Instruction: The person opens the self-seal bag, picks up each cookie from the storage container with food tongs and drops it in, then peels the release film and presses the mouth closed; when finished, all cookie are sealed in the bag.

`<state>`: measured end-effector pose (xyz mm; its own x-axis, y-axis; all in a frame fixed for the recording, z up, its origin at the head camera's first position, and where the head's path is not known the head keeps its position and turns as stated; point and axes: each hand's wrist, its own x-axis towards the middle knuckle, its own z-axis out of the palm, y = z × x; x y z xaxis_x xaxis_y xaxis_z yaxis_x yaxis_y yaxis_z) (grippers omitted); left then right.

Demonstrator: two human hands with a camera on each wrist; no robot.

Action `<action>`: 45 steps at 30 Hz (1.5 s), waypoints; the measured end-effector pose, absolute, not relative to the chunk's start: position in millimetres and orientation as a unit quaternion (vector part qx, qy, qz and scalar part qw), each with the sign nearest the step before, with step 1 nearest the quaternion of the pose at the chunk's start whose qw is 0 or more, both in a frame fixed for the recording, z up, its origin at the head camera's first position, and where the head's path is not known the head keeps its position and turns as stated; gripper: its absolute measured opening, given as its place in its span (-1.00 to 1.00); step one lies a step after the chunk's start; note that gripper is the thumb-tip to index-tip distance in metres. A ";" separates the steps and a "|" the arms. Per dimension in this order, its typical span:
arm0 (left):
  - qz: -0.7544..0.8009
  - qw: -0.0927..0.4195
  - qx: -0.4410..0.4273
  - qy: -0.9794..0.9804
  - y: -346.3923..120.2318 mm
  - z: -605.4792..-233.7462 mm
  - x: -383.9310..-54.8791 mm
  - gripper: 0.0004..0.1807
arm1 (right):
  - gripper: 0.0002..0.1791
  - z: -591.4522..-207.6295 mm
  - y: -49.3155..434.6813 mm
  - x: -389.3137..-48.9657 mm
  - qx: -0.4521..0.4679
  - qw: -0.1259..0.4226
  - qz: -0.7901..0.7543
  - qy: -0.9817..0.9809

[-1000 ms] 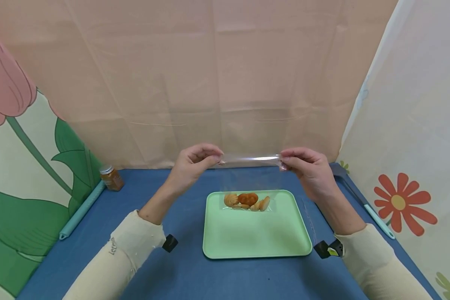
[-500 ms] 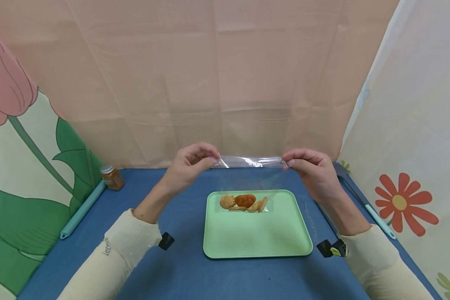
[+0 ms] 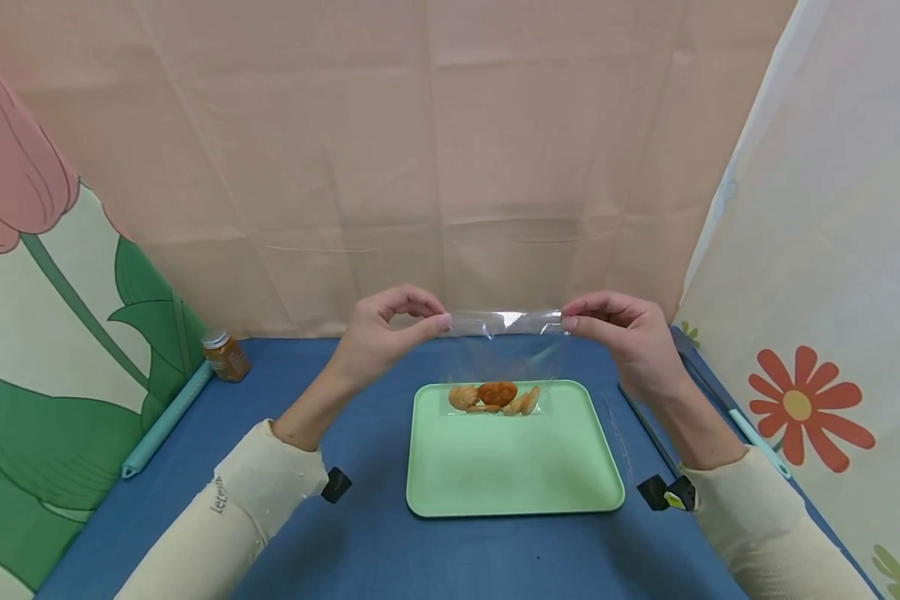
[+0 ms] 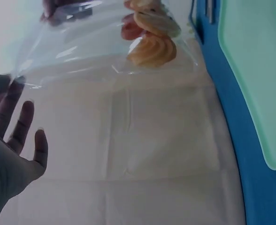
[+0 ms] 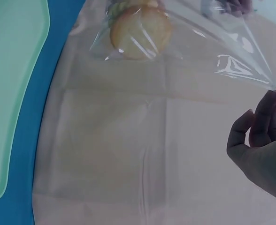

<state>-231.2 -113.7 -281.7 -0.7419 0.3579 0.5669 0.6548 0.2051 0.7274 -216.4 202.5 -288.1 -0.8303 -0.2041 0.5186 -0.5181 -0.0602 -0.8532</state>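
Observation:
A clear plastic bag (image 3: 506, 323) hangs stretched between my two hands. My left hand (image 3: 390, 332) pinches its upper left corner between thumb and fingers; my right hand (image 3: 630, 337) pinches the upper right one. Several cookies (image 3: 497, 393) lie at the bottom of the bag, one of them reddish brown. In the head view they overlap the far part of a pale green tray (image 3: 513, 475). A swirled cookie (image 4: 153, 50) shows through the film in the left wrist view. From the right wrist, a round cookie (image 5: 141, 33) is seen. Whether the bag's top is sealed, I cannot tell.
At the back left stand a small jar (image 3: 227, 360) with a silvery lid and a teal roll (image 3: 167, 423) along the wall. A spatula (image 3: 757, 442) with a teal handle lies at the right edge, near a thin dark rod (image 3: 648, 429). Cloth backdrops enclose the blue table (image 3: 375, 542).
The bag and cookies swayed slightly left, then back right, ending a little higher in the head view. The narrow band along the bag's top looks broader. Both hands kept their pinch.

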 end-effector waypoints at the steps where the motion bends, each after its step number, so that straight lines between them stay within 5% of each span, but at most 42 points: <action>1: -0.533 0.135 -0.325 -0.769 -113.2 -281.9 -231.5 -0.89 | -0.83 -287.8 203.2 -216.5 0.265 0.115 0.674 -0.680; 11: -0.429 0.132 -0.284 -0.847 -107.0 -276.2 -228.8 -0.58 | -0.71 -281.6 211.0 -214.7 0.213 0.123 0.532 -0.810; 24: -0.309 0.168 -0.253 -0.901 -96.2 -273.0 -220.1 -0.85 | -0.81 -284.3 213.6 -217.7 0.187 0.106 0.490 -0.845; 45: -0.363 0.102 -0.258 -0.890 -82.2 -251.7 -227.7 -0.86 | -0.67 -279.1 226.6 -213.3 0.197 0.071 0.486 -0.848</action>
<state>-227.7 -82.2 -251.7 -0.8461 0.3846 0.3691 0.5330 0.6039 0.5927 -213.3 226.6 -279.1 -0.9126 -0.2654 0.3111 -0.4026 0.4495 -0.7974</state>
